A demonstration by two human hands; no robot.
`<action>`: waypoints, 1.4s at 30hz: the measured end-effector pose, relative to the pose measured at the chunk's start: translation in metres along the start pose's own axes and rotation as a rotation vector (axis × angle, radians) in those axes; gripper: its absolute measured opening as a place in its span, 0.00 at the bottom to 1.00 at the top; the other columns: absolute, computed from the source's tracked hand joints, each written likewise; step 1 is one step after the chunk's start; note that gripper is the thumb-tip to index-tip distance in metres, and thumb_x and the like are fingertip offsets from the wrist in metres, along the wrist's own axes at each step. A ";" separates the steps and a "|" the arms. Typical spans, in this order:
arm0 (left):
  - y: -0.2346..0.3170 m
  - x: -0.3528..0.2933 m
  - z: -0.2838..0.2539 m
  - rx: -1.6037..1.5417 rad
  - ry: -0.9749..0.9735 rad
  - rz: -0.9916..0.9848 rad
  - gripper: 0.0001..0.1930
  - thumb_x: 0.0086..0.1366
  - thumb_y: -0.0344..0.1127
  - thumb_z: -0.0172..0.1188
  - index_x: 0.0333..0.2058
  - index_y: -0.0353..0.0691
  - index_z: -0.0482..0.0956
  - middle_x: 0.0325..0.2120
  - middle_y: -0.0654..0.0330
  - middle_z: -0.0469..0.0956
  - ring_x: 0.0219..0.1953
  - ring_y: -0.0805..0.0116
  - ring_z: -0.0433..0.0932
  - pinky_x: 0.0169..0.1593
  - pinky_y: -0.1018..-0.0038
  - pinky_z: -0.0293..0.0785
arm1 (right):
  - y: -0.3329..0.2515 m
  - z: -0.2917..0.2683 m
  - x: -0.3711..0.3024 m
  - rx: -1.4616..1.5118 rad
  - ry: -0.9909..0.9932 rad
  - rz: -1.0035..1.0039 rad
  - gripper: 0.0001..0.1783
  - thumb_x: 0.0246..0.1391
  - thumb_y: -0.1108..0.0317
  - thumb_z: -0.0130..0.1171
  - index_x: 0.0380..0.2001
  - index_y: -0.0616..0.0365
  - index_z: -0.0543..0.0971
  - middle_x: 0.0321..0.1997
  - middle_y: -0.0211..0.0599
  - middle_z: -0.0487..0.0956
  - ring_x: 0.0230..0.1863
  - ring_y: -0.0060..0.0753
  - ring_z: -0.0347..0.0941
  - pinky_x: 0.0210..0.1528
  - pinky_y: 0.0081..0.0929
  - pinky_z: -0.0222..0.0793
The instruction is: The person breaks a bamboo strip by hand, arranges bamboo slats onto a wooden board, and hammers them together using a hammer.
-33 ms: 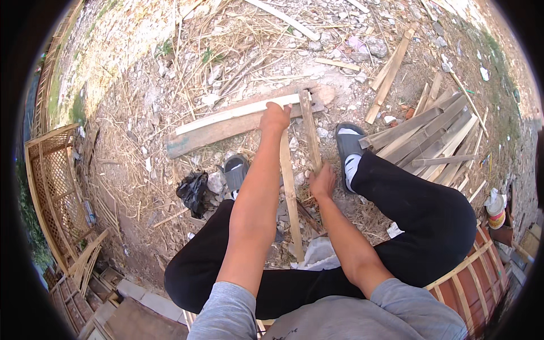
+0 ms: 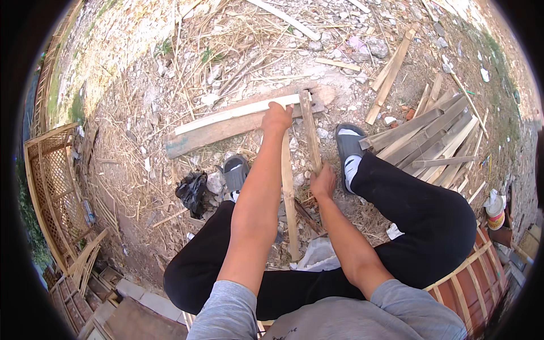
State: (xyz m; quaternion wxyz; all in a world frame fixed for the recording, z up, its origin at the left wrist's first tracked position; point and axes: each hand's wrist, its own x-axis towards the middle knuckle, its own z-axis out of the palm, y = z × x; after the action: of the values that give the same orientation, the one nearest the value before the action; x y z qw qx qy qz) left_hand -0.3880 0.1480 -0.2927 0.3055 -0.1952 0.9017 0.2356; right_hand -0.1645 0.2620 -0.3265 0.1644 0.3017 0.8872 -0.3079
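Rubble, dry straw and scattered offcuts cover the ground [image 2: 133, 164] out here, and from my remote seat I count that uneven footing as the first risk. The left hand [image 2: 276, 117] has its grip closed over a pale strip [image 2: 226, 118] near the strip's right end; the finger undersides are hidden from me. The right hand [image 2: 323, 181] has its grip wrapped around the near end of a brown length of wood [image 2: 310, 133], whose far end meets the pale strip's right end. I can't tell whether the two are fixed or merely touching; if loose, a sideways pull on the brown piece could slew that corner apart and pinch the left fingers.

Under the pale strip lies a weathered board [image 2: 187, 147], resting on stones and straw, so pressing hard at one end might rock it. A second strip [image 2: 288, 195] runs from beside the left hand toward the lap, where a shifting knee could knock it. Raw edges could splinter bare skin. Farther out, the right sandal [image 2: 349, 144] sits against the plank pile [image 2: 430, 136]; a foot shove might set planks sliding.
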 end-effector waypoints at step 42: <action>-0.169 -0.229 0.193 -0.347 0.000 -0.474 0.32 0.55 0.47 0.67 0.48 0.33 0.64 0.42 0.43 0.76 0.47 0.44 0.75 0.51 0.57 0.69 | -0.018 -0.018 0.011 0.440 -0.303 -0.166 0.16 0.48 0.71 0.61 0.42 0.62 0.76 0.37 0.43 0.82 0.35 0.32 0.78 0.42 0.29 0.70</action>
State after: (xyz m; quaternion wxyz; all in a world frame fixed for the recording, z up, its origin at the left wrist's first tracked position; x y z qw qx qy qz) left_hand -0.0467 0.1633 -0.3328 0.3140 -0.4498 0.7772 0.3083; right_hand -0.1861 0.2664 -0.3099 0.1999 0.2067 0.7861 -0.5472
